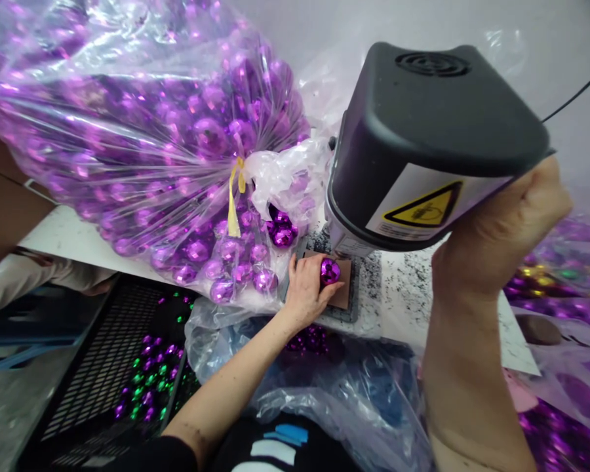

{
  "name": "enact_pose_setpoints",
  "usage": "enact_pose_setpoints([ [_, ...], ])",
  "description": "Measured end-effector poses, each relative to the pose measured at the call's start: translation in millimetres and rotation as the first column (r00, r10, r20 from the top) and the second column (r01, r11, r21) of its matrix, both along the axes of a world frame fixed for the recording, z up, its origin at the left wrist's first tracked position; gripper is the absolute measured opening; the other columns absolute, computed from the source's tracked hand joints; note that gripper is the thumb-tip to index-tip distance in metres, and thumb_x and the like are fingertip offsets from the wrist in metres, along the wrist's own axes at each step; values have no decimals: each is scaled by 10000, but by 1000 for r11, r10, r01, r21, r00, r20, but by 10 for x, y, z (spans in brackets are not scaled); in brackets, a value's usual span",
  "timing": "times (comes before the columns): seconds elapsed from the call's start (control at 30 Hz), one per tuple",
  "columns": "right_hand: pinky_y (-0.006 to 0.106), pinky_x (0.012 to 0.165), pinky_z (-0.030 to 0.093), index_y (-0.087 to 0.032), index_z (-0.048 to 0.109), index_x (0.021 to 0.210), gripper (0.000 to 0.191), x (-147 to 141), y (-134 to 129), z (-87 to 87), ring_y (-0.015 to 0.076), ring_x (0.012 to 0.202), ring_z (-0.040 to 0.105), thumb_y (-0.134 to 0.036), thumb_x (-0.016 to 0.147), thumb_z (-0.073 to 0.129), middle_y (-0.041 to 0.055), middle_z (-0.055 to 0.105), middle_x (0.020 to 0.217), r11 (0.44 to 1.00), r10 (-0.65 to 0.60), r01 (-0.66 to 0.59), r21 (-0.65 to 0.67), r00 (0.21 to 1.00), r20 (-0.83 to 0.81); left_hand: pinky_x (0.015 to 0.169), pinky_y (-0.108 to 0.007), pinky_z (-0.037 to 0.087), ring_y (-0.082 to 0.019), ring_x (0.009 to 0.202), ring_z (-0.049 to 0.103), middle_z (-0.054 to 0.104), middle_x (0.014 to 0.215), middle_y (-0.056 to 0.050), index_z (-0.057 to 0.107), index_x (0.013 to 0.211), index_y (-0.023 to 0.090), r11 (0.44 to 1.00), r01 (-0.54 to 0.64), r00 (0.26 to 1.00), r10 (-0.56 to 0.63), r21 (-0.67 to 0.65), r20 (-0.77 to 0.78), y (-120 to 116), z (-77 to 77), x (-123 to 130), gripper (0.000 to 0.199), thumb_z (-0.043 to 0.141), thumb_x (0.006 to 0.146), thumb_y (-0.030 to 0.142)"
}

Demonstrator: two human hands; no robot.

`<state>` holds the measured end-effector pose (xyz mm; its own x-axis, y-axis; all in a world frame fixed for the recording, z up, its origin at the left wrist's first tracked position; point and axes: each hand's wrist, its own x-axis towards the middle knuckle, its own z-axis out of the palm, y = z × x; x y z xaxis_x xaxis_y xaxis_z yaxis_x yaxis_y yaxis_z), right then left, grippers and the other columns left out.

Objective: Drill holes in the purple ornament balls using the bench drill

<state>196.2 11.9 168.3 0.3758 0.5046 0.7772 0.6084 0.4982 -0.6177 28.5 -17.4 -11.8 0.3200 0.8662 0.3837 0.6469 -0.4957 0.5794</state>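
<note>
My left hand (307, 288) pinches a shiny purple faceted ball (330, 271) between thumb and fingers. The ball sits over a brown pad (343, 288) on the grey base plate (354, 303) of a bench machine. Above it looms the machine's black head (452, 118), which bears a yellow warning label (423, 208). Curled at the right side of that head is my right hand (516, 219). Its fingertips and whatever they grip are hidden behind the housing.
A big clear bag (147, 157) of purple balls, tied with a yellow strip (234, 196), leans over the table's left. Black specks litter the white tabletop (408, 288). Below left stands a black crate (93, 354) with purple and green pieces. Plastic sheeting (344, 393) hangs before my lap.
</note>
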Motion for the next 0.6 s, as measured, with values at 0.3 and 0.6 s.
enact_pose_setpoints([
  [0.3, 184, 456, 291, -137, 505, 711, 462, -6, -289, 58, 14, 470, 402, -542, 923, 571, -58, 365, 546, 991, -59, 52, -123, 997, -56, 1235, -581, 252, -272, 1214, 591, 649, 1230, -113, 459, 1320, 196, 1000, -7, 1000, 7, 7, -19, -5, -1, 14, 482, 667, 942, 412],
  [0.6, 214, 520, 444, -159, 679, 881, 78, -102, -859, -460, 75, 578, 583, -176, 827, 625, -19, 599, 677, 990, -116, 128, -62, 978, 176, 1225, -574, 265, -273, 1182, 588, 639, 1212, -116, 455, 1321, 185, 999, -8, 1000, 8, 38, -3, -27, 16, 16, 499, 678, 933, 405],
])
